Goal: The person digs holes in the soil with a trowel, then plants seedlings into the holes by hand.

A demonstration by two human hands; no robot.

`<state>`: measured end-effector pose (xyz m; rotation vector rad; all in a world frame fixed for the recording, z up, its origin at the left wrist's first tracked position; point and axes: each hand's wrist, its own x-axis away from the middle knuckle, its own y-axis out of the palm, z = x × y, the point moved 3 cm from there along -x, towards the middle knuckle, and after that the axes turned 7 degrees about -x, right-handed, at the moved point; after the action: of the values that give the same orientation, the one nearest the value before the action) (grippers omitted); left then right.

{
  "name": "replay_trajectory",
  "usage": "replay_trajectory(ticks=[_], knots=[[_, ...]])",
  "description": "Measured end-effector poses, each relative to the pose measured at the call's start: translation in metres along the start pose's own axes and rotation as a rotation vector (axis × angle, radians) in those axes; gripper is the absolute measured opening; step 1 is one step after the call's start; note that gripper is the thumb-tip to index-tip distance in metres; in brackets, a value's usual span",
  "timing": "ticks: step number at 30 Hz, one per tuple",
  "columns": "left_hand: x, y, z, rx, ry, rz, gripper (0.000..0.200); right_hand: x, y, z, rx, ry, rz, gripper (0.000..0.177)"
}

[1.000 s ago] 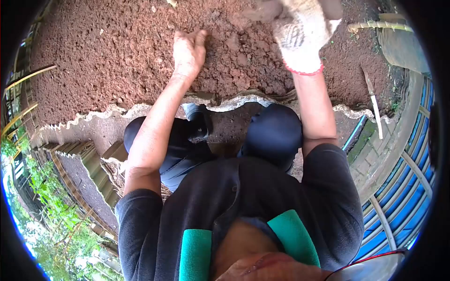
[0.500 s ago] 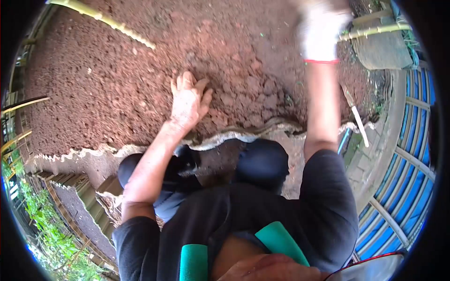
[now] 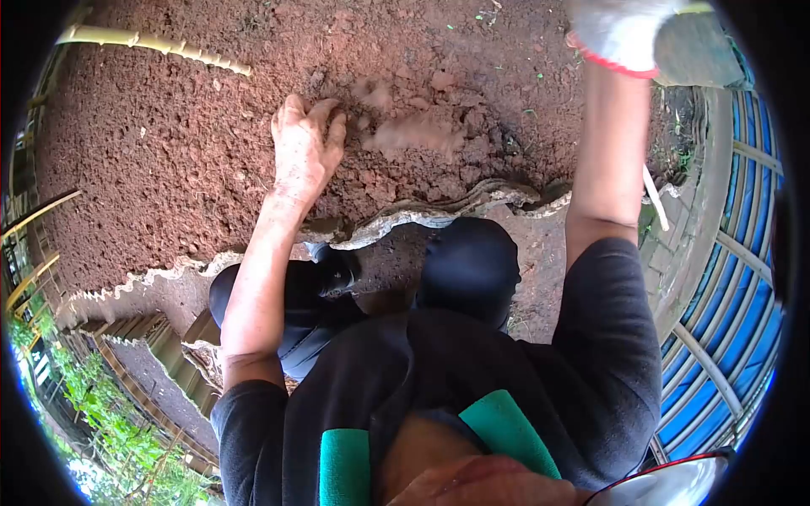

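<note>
My left hand (image 3: 308, 142) is bare and rests on reddish-brown soil (image 3: 177, 160), its fingers bent but a little apart and the tips against the ground. Just right of it, clods of soil (image 3: 418, 135) look smeared by motion. My right hand (image 3: 624, 34) wears a white glove with a red cuff and reaches to the top right, over the far side of the soil. Its fingers are cut off by the view's edge, so whether it holds anything is hidden.
A wavy edging sheet (image 3: 422, 223) borders the soil before my knees. A pale ridged stalk (image 3: 160, 42) lies at the upper left. A thin stick (image 3: 656, 201) is beside my right forearm. Blue slatted fencing (image 3: 742, 244) stands at right, green plants (image 3: 101, 405) at lower left.
My left hand has shifted left and slightly up in view. My right hand has moved up and right, partly out of frame. Soil clods beside the left hand now blur with movement.
</note>
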<state>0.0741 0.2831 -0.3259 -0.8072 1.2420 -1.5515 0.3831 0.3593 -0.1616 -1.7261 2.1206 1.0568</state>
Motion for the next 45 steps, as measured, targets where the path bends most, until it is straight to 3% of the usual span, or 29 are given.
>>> replay_trajectory(ticks=[2, 4, 5, 7, 8, 9, 10, 11, 13, 14, 15, 17, 18, 21, 23, 25, 27, 29, 30, 31, 34, 37, 38, 39, 41, 42, 43, 44, 45], knots=[[-0.001, -0.004, -0.001, -0.018, 0.01, 0.025, 0.033, 0.004, -0.021, 0.023, 0.064, 0.027, 0.096, 0.015], [-0.004, -0.014, 0.004, -0.006, 0.023, 0.044, 0.035, 0.046, -0.082, 0.128, 0.248, 0.168, 0.291, 0.01], [0.0, -0.008, 0.003, 0.02, 0.005, 0.017, 0.035, 0.072, -0.109, 0.176, 0.204, 0.273, 0.421, 0.008], [0.0, 0.004, 0.002, 0.062, -0.035, -0.011, 0.035, 0.094, -0.106, 0.194, -0.014, 0.509, 0.718, 0.005], [0.004, 0.005, 0.011, 0.078, 0.08, 0.057, 0.036, 0.09, -0.096, 0.198, 0.064, 0.321, 0.52, 0.005], [0.008, 0.005, 0.021, 0.048, 0.138, -0.048, 0.041, 0.091, -0.087, 0.199, 0.148, 0.135, 0.323, 0.006], [0.013, 0.005, 0.034, -0.007, 0.229, -0.042, 0.043, 0.087, -0.039, 0.141, 0.204, 0.531, 0.207, 0.008], [0.019, 0.006, 0.045, -0.064, 0.317, -0.037, 0.044, 0.07, -0.025, 0.138, -0.012, 0.326, 0.123, 0.012], [0.023, 0.012, 0.045, 0.037, 0.337, -0.185, 0.043, 0.025, 0.015, 0.064, -0.132, 0.454, 0.058, 0.016], [0.023, 0.015, 0.043, 0.038, 0.321, -0.232, 0.042, -0.006, 0.028, 0.041, -0.097, 0.069, -0.042, 0.021], [0.022, 0.018, 0.041, 0.041, 0.304, -0.275, 0.042, -0.013, 0.03, 0.024, -0.109, 0.033, -0.063, 0.023], [0.018, 0.017, 0.036, 0.035, 0.323, -0.06, 0.037, -0.028, 0.033, -0.011, -0.133, -0.037, -0.105, 0.028], [0.013, 0.013, 0.035, 0.078, 0.253, -0.114, 0.037, -0.022, 0.023, -0.019, -0.123, 0.037, -0.185, 0.026], [0.013, 0.008, 0.03, 0.129, 0.184, -0.156, 0.046, 0.057, -0.084, 0.106, 0.471, 0.196, 0.123, 0.017], [0.011, 0.0, 0.035, 0.089, 0.227, -0.087, 0.05, 0.083, -0.12, 0.145, 0.36, 0.341, 0.301, 0.012], [0.026, 0.004, 0.041, 0.049, 0.335, -0.109, 0.059, 0.095, -0.109, 0.138, 0.318, 0.472, 0.38, 0.01], [0.021, 0.011, 0.047, 0.001, 0.493, -0.076, 0.059, 0.099, -0.074, 0.128, 0.475, 0.236, 0.115, 0.011], [0.023, 0.017, 0.041, 0.09, 0.401, -0.178, 0.046, 0.072, -0.028, 0.098, 0.199, 0.099, 0.116, 0.012], [0.022, 0.016, 0.036, 0.063, 0.372, -0.22, 0.044, 0.05, -0.003, 0.045, 0.22, 0.406, 0.108, 0.013], [0.017, 0.015, 0.033, 0.035, 0.349, -0.252, 0.042, 0.032, 0.014, 0.014, 0.175, 0.337, 0.037, 0.02], [0.003, 0.022, 0.023, 0.165, 0.167, -0.172, 0.037, 0.002, 0.039, -0.044, 0.037, 0.317, 0.33, 0.027], [0.007, 0.027, 0.013, 0.307, -0.021, -0.113, 0.033, 0.042, -0.049, 0.0, 0.573, 0.243, 0.125, 0.03], [0.004, 0.023, 0.016, 0.291, 0.034, -0.056, 0.033, 0.098, -0.1, 0.053, 0.832, 0.221, 0.065, 0.009], [0.003, 0.02, 0.02, 0.273, 0.088, 0.003, 0.032, 0.13, -0.152, 0.078, 1.321, -0.24, -0.292, 0.006], [0.018, 0.01, 0.044, 0.087, 0.404, 0.128, 0.035, 0.14, -0.137, 0.076, 0.489, 0.622, 0.465, 0.006], [0.025, 0.002, 0.063, 0.106, 0.421, -0.05, 0.041, 0.137, -0.113, 0.065, 0.866, 0.191, 0.061, 0.007], [0.034, 0.011, 0.072, 0.133, 0.589, -0.038, 0.047, 0.135, -0.086, 0.061, 1.191, -0.279, -0.376, 0.007], [0.037, 0.016, 0.075, 0.162, 0.619, -0.115, 0.049, 0.127, -0.065, 0.052, 1.017, -0.117, -0.33, 0.009], [0.044, 0.02, 0.076, 0.189, 0.64, -0.202, 0.052, 0.123, -0.055, 0.053, 0.439, 0.292, -0.018, 0.016]])
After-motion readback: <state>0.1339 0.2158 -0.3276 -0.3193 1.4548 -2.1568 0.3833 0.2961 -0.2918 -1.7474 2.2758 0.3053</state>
